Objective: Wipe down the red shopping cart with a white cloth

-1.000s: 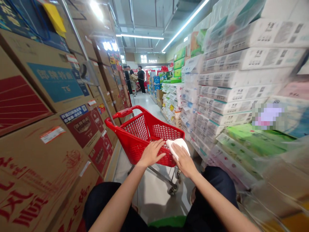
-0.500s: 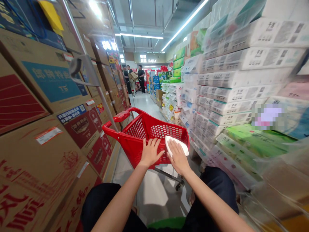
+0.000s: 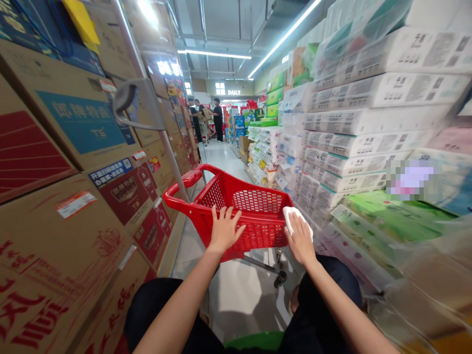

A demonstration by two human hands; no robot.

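One red latticed cart | left hand splayed, unclenched | right hand flat, holding white cloth

A red shopping cart stands crosswise in a store aisle. The left hand, fingers spread, is positioned at the near side wall; contact cannot be confirmed. The right hand holds a white cloth beneath extended fingers at the cart's right end. A caster is visible below. Stacked cartons line the left side; wrapped white packs line the right.
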